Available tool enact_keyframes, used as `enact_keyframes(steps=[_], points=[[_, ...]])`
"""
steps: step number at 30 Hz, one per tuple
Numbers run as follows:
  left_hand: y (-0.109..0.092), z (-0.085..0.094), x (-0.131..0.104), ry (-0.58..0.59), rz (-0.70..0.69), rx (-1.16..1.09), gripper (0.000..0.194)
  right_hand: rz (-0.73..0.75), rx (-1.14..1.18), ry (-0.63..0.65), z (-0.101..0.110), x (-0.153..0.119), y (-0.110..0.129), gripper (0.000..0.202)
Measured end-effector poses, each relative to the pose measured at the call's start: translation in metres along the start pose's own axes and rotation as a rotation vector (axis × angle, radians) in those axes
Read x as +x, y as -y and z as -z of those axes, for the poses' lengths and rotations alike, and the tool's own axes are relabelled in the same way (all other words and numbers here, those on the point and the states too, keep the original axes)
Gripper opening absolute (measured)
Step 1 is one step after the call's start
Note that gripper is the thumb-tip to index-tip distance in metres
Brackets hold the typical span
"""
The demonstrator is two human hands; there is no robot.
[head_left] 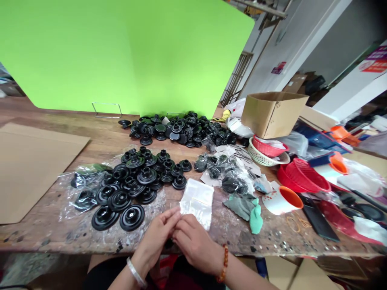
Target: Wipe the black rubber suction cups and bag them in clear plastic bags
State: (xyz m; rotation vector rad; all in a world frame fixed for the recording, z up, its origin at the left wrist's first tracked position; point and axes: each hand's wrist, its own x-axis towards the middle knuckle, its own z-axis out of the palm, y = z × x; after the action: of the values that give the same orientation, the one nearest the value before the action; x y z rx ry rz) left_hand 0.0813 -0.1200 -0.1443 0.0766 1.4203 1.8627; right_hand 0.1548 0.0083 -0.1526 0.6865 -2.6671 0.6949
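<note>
Close together at the table's front edge, my left hand [157,233] and my right hand [195,243] meet at the fingertips. Both are closed in a pinch. What they hold is mostly hidden; a faint clear edge shows at the left fingertips and something dark shows below. Just beyond the fingers lies a stack of clear plastic bags [198,197]. To the left is a pile of black round knobs with raised stems [146,175], the nearest ones lying flat [132,217]. Several bagged black parts [231,184] lie right of the stack.
A larger heap of black parts [181,131] lies below a green board [130,56]. Flat cardboard [33,169] covers the left side. On the right are grey-green cloths [242,206], a white tube with orange inside [279,201], a phone [319,219], red baskets [302,177] and a carton [272,114].
</note>
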Motion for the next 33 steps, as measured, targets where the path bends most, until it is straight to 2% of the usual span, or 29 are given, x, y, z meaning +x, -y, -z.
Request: enact_keyframes(steps=[2,4,5,7,8,9,11,14,17,20,22,23,25,26,29,31,33], points=[[0.005,-0.001,0.008,-0.091,-0.060,0.090,0.033,-0.013,0.051,0.015,0.002,-0.004,-0.002,0.017],[0.009,0.000,0.012,-0.190,-0.112,0.142,0.029,-0.062,0.114,-0.026,0.006,-0.009,-0.007,0.015],[0.010,0.001,0.013,-0.233,-0.133,0.152,0.027,-0.107,0.119,-0.058,0.008,-0.011,-0.010,0.022],[0.009,0.004,0.011,-0.312,-0.202,0.162,0.025,-0.212,0.056,-0.080,0.010,-0.018,-0.019,0.057],[0.007,0.007,0.009,-0.347,-0.246,0.160,0.024,-0.252,-0.007,-0.060,0.009,-0.021,-0.025,0.070],[0.004,0.009,0.005,-0.371,-0.288,0.149,0.024,-0.277,-0.074,-0.027,0.008,-0.024,-0.030,0.074],[-0.007,0.016,-0.003,-0.397,-0.335,0.103,0.026,-0.314,-0.177,0.038,0.009,-0.030,-0.040,0.062],[-0.026,0.023,-0.016,-0.460,-0.291,0.105,0.028,-0.400,-0.151,0.114,0.024,-0.033,-0.044,0.055],[-0.035,0.023,-0.026,-0.484,-0.245,0.241,0.040,-0.545,0.118,0.165,0.053,-0.022,-0.033,0.056],[-0.028,0.014,-0.029,-0.361,-0.251,0.365,0.046,-0.630,0.604,0.069,0.069,0.003,-0.014,0.071],[-0.019,0.007,-0.028,-0.270,-0.262,0.423,0.045,-0.635,0.973,0.024,0.065,0.021,-0.003,0.068],[-0.015,0.005,-0.028,-0.248,-0.265,0.439,0.044,-0.653,1.110,0.009,0.059,0.028,0.001,0.058],[-0.010,0.005,-0.027,-0.261,-0.273,0.464,0.045,-0.738,1.232,-0.052,0.045,0.039,0.007,0.033],[-0.009,0.006,-0.027,-0.281,-0.273,0.483,0.045,-0.778,1.253,-0.101,0.038,0.043,0.008,0.027],[-0.011,0.012,-0.025,-0.308,-0.287,0.544,0.044,-0.801,1.465,-0.227,0.025,0.044,0.008,0.031],[-0.015,0.014,-0.024,-0.301,-0.313,0.490,0.039,-0.798,1.702,-0.211,0.020,0.041,0.004,0.034],[-0.020,0.015,-0.024,-0.275,-0.312,0.285,0.032,-0.803,1.842,-0.124,0.016,0.039,0.000,0.037]])
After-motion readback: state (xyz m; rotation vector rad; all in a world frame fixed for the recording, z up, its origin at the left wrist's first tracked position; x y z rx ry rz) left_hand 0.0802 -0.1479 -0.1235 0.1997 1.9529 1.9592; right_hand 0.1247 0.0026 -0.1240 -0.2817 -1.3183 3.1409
